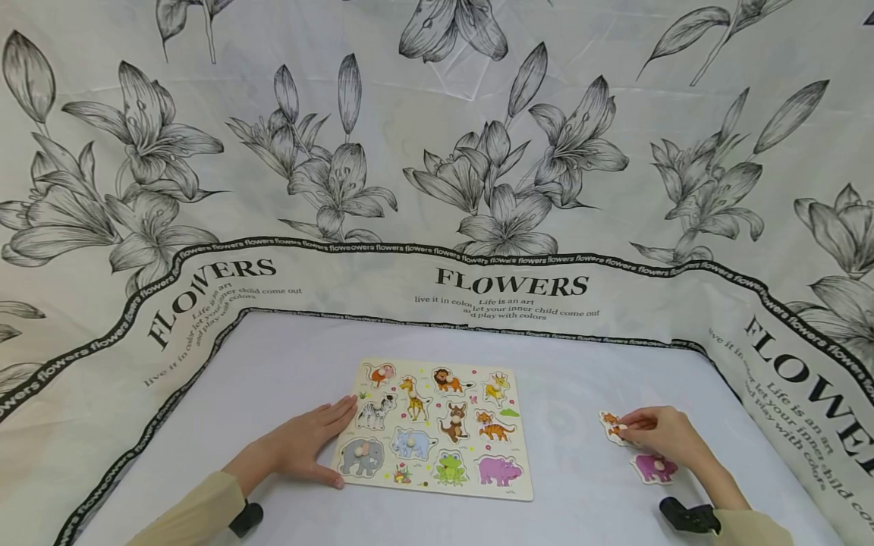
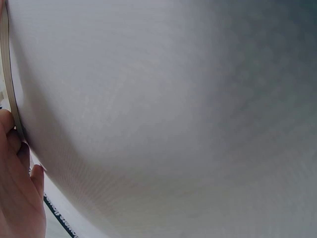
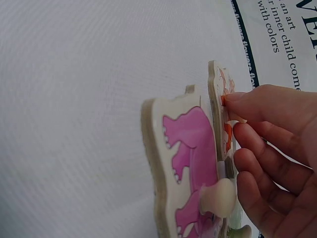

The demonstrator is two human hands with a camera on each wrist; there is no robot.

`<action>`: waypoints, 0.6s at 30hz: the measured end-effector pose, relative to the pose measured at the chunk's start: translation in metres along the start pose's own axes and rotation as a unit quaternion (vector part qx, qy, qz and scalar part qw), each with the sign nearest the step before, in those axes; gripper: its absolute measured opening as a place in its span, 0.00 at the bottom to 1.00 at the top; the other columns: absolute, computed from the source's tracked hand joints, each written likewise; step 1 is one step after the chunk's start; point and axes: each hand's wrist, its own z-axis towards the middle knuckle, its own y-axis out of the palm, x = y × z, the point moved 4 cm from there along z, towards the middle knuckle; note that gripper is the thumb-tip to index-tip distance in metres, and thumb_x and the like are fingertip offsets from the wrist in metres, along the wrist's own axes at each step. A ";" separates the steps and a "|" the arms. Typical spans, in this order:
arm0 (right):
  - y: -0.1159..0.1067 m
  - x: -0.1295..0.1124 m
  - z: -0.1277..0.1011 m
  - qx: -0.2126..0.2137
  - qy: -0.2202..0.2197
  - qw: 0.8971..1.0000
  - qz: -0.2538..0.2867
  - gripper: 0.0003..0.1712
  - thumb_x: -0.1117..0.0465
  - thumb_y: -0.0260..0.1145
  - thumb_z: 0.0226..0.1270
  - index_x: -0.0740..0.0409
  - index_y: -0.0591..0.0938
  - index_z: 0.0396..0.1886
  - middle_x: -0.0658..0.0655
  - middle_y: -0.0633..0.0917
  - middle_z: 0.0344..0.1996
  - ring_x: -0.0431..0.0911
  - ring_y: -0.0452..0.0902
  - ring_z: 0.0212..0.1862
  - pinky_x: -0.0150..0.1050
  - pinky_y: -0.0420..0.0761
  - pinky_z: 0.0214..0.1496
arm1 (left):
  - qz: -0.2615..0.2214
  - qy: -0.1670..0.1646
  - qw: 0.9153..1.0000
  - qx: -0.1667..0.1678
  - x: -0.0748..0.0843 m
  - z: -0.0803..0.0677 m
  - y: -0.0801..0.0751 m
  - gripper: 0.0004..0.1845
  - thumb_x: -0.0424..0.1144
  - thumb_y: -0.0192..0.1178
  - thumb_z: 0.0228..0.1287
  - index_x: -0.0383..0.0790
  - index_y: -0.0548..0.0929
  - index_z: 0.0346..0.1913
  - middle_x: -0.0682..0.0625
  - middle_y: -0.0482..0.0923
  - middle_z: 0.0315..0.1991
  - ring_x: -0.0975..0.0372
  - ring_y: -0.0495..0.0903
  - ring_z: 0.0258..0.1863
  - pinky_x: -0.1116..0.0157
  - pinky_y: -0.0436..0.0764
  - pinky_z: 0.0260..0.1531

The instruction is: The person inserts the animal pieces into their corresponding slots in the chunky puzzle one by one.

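My left hand (image 1: 307, 444) rests at the left edge of a wooden animal puzzle board (image 1: 435, 485), fingers stretched along it and thumb near its lower corner. In the left wrist view, the fingers (image 2: 11, 144) touch the board's edge. My right hand (image 1: 658, 436) pinches an orange tiger puzzle piece (image 1: 609, 426) between thumb and fingertips, to the right of the board. Just below that hand lies a purple hippo puzzle piece (image 1: 654, 469). The right wrist view shows the hippo's pale knob (image 3: 219, 197) close beside the curled lower fingers.
A white cloth (image 1: 567, 379) covers the table. Black-edged fabric with printed flowers and lettering (image 1: 512, 284) rises behind and at both sides. On the board are pictures of several animals, among them a grey elephant (image 1: 362, 459) and a green frog (image 1: 451, 468).
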 end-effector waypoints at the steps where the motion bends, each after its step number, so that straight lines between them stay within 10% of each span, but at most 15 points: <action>1: 0.000 0.000 0.000 0.001 -0.001 1.000 -0.002 0.21 0.53 0.72 0.56 0.65 0.85 0.42 0.52 0.87 0.30 0.40 0.76 0.29 0.31 0.75 0.27 | 0.000 0.000 1.000 0.000 0.000 0.000 0.000 0.60 0.76 0.56 0.48 0.33 0.55 0.74 0.40 0.49 0.76 0.49 0.54 0.75 0.51 0.63 0.71; 18: 0.003 -0.011 0.003 0.032 -0.019 0.999 -0.023 0.19 0.53 0.73 0.55 0.64 0.86 0.39 0.50 0.87 0.26 0.39 0.76 0.28 0.31 0.75 0.28 | 0.006 -0.001 1.000 -0.003 0.000 0.000 0.000 0.60 0.76 0.55 0.49 0.33 0.55 0.74 0.41 0.49 0.77 0.50 0.54 0.75 0.52 0.63 0.71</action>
